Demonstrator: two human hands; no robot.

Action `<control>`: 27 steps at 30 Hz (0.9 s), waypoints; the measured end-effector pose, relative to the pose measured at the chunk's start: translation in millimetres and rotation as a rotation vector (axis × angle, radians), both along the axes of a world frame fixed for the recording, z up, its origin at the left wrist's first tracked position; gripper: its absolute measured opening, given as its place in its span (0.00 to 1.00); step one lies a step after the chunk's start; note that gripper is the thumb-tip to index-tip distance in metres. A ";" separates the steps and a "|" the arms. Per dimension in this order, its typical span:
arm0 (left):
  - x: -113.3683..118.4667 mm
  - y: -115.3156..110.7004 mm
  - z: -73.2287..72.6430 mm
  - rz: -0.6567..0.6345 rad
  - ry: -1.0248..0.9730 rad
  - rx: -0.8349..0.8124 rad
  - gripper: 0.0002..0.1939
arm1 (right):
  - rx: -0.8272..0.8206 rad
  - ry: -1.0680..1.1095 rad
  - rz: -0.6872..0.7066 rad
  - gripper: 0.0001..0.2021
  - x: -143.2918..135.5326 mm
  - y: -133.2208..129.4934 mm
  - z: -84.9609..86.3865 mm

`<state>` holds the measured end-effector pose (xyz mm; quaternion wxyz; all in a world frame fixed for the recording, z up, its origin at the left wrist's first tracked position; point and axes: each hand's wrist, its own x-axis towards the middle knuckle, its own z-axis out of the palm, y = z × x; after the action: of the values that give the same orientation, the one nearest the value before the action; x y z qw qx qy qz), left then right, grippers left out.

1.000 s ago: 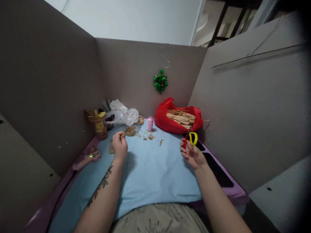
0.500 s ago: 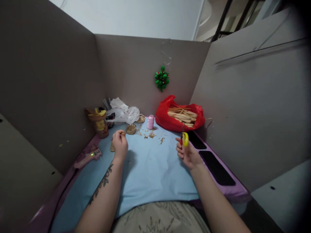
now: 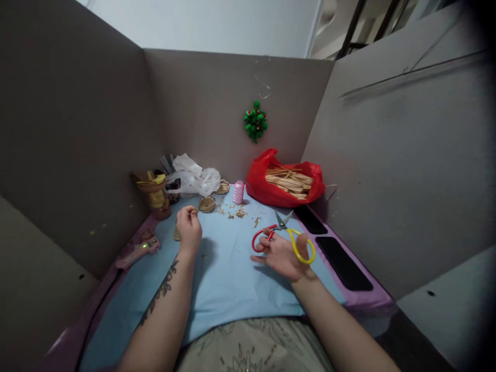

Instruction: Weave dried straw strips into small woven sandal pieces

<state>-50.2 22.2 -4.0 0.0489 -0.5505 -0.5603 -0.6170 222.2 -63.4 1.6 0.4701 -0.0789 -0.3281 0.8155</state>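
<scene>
In my right hand (image 3: 282, 256) is a pair of scissors (image 3: 281, 225) with one red and one yellow handle. My thumb is through the yellow loop and fingers are in the red one, and the blades are spread, pointing away from me. My left hand (image 3: 189, 227) is closed in a pinch. A tiny brownish bit shows at its fingertips, too small to name. Just beyond it sits a small round woven basket (image 3: 207, 204). Another woven piece (image 3: 176, 233) is partly hidden behind my left hand.
Dried strips (image 3: 289, 182) fill a red bag (image 3: 258, 186) at the back right. Brown scraps (image 3: 240, 212) lie near a pink thread spool (image 3: 238, 192). At left are a pink glue gun (image 3: 138, 253) and a brown pot (image 3: 157, 199). Two black phone-like slabs (image 3: 344, 263) lie at right.
My right hand has moved slightly left and turned palm up. The scissors' handles and blades have spread apart. My left hand stays nearly where it was, still pinched.
</scene>
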 end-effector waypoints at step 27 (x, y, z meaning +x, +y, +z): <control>1.1 -7.6 8.1 -0.007 0.003 0.005 0.05 | -0.580 -0.329 0.192 0.30 -143.9 24.6 -20.0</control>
<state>-49.1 14.5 4.1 0.0493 -0.5531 -0.5567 -0.6178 78.3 -38.8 -18.4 0.2899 -0.3086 -0.1601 0.8917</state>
